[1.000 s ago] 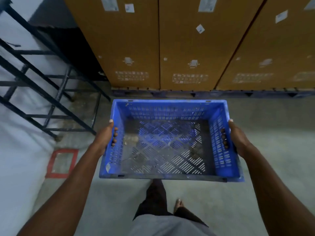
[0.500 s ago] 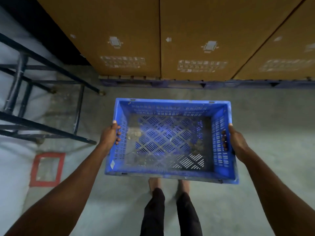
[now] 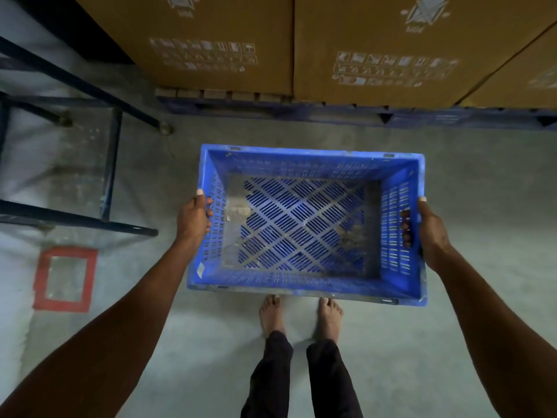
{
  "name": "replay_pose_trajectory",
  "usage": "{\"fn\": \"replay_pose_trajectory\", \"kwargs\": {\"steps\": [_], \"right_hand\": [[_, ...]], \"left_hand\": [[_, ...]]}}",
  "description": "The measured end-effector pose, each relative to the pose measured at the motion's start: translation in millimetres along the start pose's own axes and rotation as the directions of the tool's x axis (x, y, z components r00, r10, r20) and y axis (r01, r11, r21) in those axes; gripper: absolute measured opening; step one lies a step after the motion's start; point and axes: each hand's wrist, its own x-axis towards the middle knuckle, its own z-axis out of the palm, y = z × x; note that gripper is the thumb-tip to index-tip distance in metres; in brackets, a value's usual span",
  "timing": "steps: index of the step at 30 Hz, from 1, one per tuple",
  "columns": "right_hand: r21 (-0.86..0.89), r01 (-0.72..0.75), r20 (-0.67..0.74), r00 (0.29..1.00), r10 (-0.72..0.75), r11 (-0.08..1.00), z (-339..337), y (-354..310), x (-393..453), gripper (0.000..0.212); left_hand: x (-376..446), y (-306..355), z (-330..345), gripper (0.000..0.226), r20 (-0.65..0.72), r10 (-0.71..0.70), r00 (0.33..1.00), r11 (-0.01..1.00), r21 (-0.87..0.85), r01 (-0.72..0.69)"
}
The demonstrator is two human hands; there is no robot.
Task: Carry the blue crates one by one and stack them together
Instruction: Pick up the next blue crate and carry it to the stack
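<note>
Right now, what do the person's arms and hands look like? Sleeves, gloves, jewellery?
Both arms are bare along all that shows, with no sleeve in view. The left hand and right hand are ungloved, with no ring, watch or band visible. The thumbnails look pale and short. Lower down, dark trousers and bare feet show.

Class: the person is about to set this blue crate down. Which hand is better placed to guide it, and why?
Neither clearly: the left hand and right hand each hold a short side wall of the blue crate at mid-length, a level grip. Lowering likely needs both.
</note>
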Motion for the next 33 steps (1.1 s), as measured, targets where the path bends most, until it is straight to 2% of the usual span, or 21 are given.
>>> {"fn": "replay_pose_trajectory", "kwargs": {"steps": [9,14,23,29,33], "right_hand": [[0.027,-0.015,-0.024,1.000,0.016,1.000,-4.1,-6.9,15.6,0.058],[-0.023,0.037,-0.094,0.995,-0.039,0.999,-7.3,-8.5,9.6,0.060],[-0.036,0.051,-0.066,0.996,-0.053,0.998,-12.1,-11.7,12.1,0.060],[-0.047,0.062,-0.079,0.995,-0.066,0.997,-11.7,-9.1,14.5,0.061],[-0.146,0.106,-0.131,0.983,-0.125,0.984,-8.9,-8.2,8.3,0.062]], "left_hand": [[3.9,0.5,11.8,0.050,0.010,0.005,1.000,1.000,0.001,-0.005],[-2.2,-11.4,14.5,0.052,0.060,-0.023,0.998,1.000,-0.016,0.024],[-4.1,-12.4,18.3,0.053,0.035,0.002,0.999,0.999,-0.037,0.000],[-2.4,-14.4,19.0,0.048,0.032,0.023,0.999,1.000,-0.015,-0.022],[-0.6,-18.3,16.8,0.042,-0.003,0.093,0.996,0.992,0.082,-0.093]]}}
